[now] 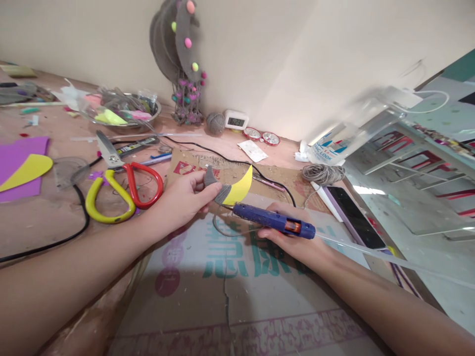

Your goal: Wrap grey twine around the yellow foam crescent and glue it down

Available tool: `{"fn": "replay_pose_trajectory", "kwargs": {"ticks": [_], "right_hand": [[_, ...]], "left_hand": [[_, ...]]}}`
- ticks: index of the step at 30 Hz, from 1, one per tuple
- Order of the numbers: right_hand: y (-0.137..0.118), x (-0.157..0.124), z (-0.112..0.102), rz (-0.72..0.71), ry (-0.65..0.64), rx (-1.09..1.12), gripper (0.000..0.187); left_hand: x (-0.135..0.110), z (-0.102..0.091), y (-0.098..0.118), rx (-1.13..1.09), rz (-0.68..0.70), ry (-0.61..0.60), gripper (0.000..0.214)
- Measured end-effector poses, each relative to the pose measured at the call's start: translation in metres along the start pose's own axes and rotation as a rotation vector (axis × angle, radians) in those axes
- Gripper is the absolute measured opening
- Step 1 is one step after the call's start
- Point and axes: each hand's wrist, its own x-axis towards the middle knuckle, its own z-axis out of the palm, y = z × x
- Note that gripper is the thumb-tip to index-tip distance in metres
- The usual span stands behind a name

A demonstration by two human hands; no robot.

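Note:
Between the thumb and fingers of my left hand (196, 194) is a yellow crescent (240, 187), its left half wrapped in grey yarn (221, 192). My right hand (287, 237) grips a blue glue gun (263, 217) from below, with a long clear glue stick (356, 243) running out of its back. The gun's metal tip is at the crescent's lower edge, close to the wrapped part; whether it touches I cannot tell. A loose strand of yarn loops beneath the crescent. Both hands are above a printed cardboard sheet (200, 316).
Scissors (128, 190) with red and yellow handles lie left, near purple foam sheet (22, 148). A black cord (208, 147) crosses the table. Behind are a bowl (156, 111) of scraps, a yarn ball (215, 123) and a clock (236, 119). Right are a yarn bundle (322, 174), phone (356, 217) and plastic jar (356, 131).

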Motion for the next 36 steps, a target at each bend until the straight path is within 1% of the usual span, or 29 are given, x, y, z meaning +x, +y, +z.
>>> {"fn": "replay_pose_trajectory", "kwargs": {"ticks": [6, 13, 20, 29, 36], "right_hand": [[0.0008, -0.0007, 0.0007, 0.003, 0.010, 0.030, 0.041], [0.0000, -0.0006, 0.0006, 0.059, -0.006, 0.071, 0.041], [0.0017, -0.0010, 0.0003, 0.042, -0.001, 0.047, 0.040], [-0.0006, -0.0014, -0.0002, 0.107, -0.005, 0.057, 0.041], [-0.0016, -0.0013, -0.0004, 0.150, -0.008, 0.077, 0.037]], "left_hand": [[-0.0012, -0.0005, 0.0014, 0.049, -0.009, 0.004, 0.019], [-0.0009, 0.0003, 0.0014, -0.004, -0.002, -0.015, 0.018], [-0.0024, 0.0005, 0.0042, 0.042, -0.010, -0.003, 0.019], [-0.0032, 0.0001, 0.0068, 0.117, -0.016, 0.028, 0.025], [-0.0038, 0.0006, 0.0087, 0.129, -0.040, 0.025, 0.023]]}}
